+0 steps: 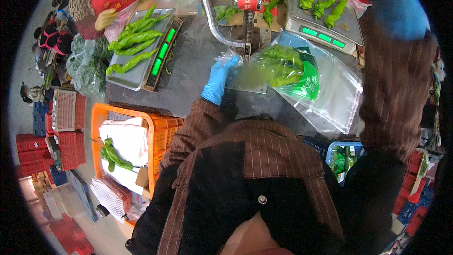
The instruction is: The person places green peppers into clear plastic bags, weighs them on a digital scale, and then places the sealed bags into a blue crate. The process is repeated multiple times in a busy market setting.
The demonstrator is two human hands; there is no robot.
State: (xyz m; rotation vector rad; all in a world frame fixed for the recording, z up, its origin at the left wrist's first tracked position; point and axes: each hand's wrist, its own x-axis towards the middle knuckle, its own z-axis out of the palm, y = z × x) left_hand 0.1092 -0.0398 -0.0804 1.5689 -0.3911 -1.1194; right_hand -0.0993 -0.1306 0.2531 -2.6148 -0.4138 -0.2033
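My left hand (217, 79), in a blue glove, pinches the gathered neck (230, 56) of a clear plastic bag beside the base of a metal bench-mounted bag-closing machine (247, 21). To the right of the machine, the bag's body (279, 60) lies on the dark worktop (187, 74); it holds green peppers and bears a green printed label (310, 81). Flat clear plastic bags (336, 102) are spread under and beside it. My right hand (400, 10), also blue-gloved, is raised at the upper right, close to the camera and blurred; its fingers cannot be made out.
Long green peppers (136, 39) lie on the left digital scale (138, 74), twisted ones (320, 5) on the right scale (295, 24). A curved metal lever (208, 10) rises from the machine. An orange crate (152, 124) stands lower left. Across the table, a person's yellow-gloved hand (106, 19) shows.
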